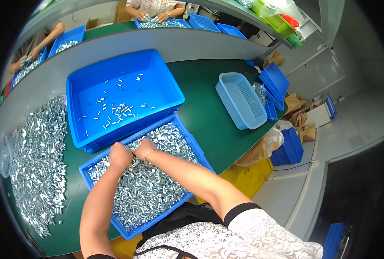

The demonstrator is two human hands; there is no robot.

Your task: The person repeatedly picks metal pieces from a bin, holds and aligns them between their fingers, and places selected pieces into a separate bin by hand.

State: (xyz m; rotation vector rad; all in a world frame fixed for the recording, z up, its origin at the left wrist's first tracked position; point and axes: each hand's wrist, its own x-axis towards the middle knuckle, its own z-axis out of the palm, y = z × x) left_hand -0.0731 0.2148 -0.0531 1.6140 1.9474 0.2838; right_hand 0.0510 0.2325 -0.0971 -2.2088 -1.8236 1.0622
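My left hand (120,156) and my right hand (145,149) are close together over the far side of a shallow blue tray (202,160). Small shiny metal sleeves (151,190) fill this tray in a thick layer. Both hands look closed, with the fingers curled down and mostly out of sight; anything in them is hidden. A bracelet circles my right wrist. Just beyond my hands stands a deep blue bin (157,77), with a scattering of loose metal pieces (122,111) on its floor.
A large heap of metal pieces (40,164) lies on the green table (200,95) at the left. Toward the right are a light blue basket (242,101) and stacked blue trays (275,84). Behind a grey partition (114,43), other people's hands (157,18) work over blue trays.
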